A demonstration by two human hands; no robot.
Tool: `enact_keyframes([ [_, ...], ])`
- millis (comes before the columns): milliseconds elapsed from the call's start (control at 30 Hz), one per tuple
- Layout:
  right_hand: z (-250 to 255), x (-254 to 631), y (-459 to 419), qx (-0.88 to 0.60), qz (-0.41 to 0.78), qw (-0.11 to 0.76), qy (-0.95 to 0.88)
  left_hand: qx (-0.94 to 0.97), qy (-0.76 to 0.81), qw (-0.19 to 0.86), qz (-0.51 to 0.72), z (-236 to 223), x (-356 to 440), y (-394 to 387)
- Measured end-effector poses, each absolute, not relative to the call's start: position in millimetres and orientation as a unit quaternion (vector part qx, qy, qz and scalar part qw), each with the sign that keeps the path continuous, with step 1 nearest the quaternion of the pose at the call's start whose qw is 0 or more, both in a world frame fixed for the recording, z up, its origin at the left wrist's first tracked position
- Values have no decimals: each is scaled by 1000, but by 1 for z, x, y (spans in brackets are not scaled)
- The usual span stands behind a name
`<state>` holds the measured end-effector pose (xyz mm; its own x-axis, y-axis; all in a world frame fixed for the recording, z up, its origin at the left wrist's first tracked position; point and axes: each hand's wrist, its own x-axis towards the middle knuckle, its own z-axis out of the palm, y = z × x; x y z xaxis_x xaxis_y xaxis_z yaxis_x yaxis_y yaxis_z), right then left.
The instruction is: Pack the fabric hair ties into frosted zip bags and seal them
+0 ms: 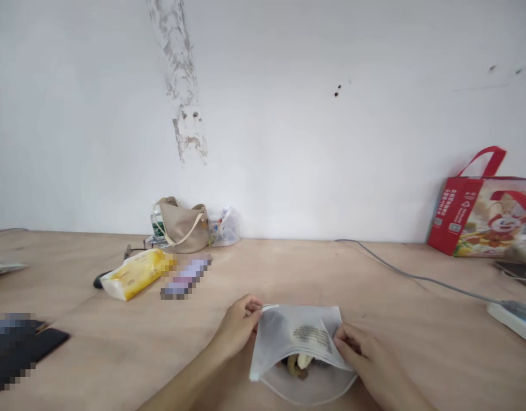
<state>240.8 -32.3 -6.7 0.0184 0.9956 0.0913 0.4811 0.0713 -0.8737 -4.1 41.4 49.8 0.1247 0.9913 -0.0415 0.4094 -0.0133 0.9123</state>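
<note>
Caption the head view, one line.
Left hand and right hand grip a frosted plastic bag holding food on a wooden table.

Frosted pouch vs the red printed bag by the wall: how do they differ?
The frosted pouch is translucent, with food showing inside, while the red printed bag is opaque, with a cartoon figure on it. The pouch lies flat under the left hand and right hand; the bag stands upright against the wall, untouched, red handles up. Both rest on the wooden tabletop.

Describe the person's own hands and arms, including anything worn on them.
The left hand and right hand are bare, with no gloves, rings or watch showing. The forearms are bare too, with no sleeve in view.
</note>
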Motion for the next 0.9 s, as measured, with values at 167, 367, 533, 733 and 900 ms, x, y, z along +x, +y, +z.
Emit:
enact_keyframes([
  [167, -5, 238, -34, -589, 332, 416, -608, 594, 523, 447, 416, 53, -1, 39],
  [367, -5, 239, -32, -577, 340, 438, -600, 535, 515, 499, 446, 51, 0, 37],
  [533, -4, 239, -31, -566, 344, 448, -601, 517, 520, 575, 364, 52, -1, 35],
  [733, 5, 242, -33, -547, 326, 493, -593, 536, 488, 560, 400, 55, 4, 31],
  [900, 16, 246, -37, -529, 276, 488, -637, 600, 401, 534, 440, 56, 4, 28],
])
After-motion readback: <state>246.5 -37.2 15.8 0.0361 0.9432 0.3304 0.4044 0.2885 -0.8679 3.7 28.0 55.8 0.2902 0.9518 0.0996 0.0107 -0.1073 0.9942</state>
